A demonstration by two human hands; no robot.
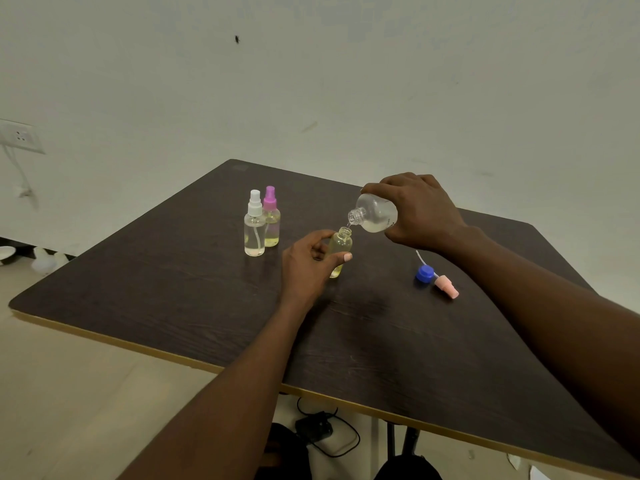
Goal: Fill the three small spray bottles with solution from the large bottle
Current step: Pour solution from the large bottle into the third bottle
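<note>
- Near the middle of the frame, I see my left hand, fingers wrapped round the uncapped small bottle on the counter.
- Right hand grips the tilted large bottle, its mouth just above the small bottle's neck.
- Further left, the white-topped bottle and purple-topped bottle stand touching.
- Right of centre, a blue cap lies beside a pink spray top.
</note>
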